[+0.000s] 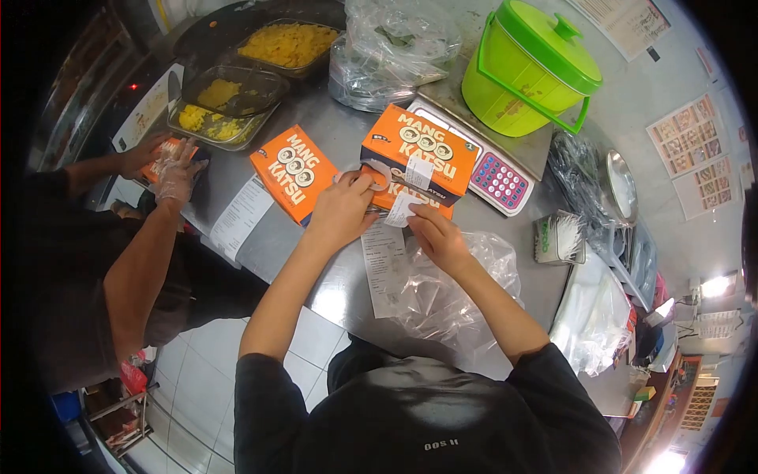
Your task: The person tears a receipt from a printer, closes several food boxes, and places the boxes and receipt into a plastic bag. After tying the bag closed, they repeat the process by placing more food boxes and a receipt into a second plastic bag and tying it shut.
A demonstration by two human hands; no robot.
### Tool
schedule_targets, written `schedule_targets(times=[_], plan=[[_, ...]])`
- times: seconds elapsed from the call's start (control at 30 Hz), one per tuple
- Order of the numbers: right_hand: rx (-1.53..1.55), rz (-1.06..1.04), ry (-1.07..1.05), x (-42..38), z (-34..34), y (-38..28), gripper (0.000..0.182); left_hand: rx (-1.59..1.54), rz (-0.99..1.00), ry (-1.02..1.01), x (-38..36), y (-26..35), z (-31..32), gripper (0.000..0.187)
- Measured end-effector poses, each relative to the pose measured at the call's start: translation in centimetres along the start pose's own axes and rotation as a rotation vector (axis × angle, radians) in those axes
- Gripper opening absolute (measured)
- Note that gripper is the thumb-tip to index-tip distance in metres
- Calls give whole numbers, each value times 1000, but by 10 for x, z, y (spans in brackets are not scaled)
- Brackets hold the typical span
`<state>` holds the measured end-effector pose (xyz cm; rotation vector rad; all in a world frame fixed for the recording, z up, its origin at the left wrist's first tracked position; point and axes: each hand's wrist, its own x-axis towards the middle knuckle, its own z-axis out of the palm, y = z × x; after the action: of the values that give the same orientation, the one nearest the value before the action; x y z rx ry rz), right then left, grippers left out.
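My left hand (345, 207) is closed, its fingertips at a pale ring that looks like a roll of tape (380, 175). Between the thumb and fingers of my right hand (438, 239) is a small printed paper slip (399, 210). Both hands are over the front of an orange box (444, 212), mostly hidden by them. Against it, a second orange box (395, 126) reading "Mang Katsu" bears a white slip of its own. Left of my hands lies another such box (288, 170). A long receipt (384, 265) hangs below my wrists.
A co-worker's gloved hand (175, 172) holds an orange box at left. Trays of yellow food (288, 43), bagged goods (387, 63), a green lidded bucket (525, 71) and a scale (501, 180) stand behind. A clear plastic bag (466, 296) lies under my right forearm.
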<state>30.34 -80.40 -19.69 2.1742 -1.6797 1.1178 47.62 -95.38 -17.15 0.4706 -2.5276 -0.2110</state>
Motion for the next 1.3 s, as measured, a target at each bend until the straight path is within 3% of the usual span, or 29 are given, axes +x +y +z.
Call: schedule_targets(times=[0.4, 0.5, 0.9, 1.03, 1.13, 1.23, 1.3], plan=[[-433, -432, -290, 21, -7, 10, 24, 82, 35, 149, -3, -10, 26, 8], [-526, -427, -298, 21, -13, 13, 27, 61, 17, 138, -3, -9, 24, 9], [-391, -312, -294, 14, -24, 9, 29, 38, 7, 123, -8, -10, 23, 13], [-457, -280, -194, 23, -6, 3, 26, 5, -14, 119, -8, -7, 22, 17], [-447, -185, -194, 29, 4, 3, 23, -76, -51, 73, -7, -3, 12, 18], [-465, -154, -231, 23, 17, 11, 22, -189, -39, 204, -10, 3, -2, 16], [-475, -113, -230, 23, 17, 5, 22, -439, -226, 219, -25, 11, -13, 22]])
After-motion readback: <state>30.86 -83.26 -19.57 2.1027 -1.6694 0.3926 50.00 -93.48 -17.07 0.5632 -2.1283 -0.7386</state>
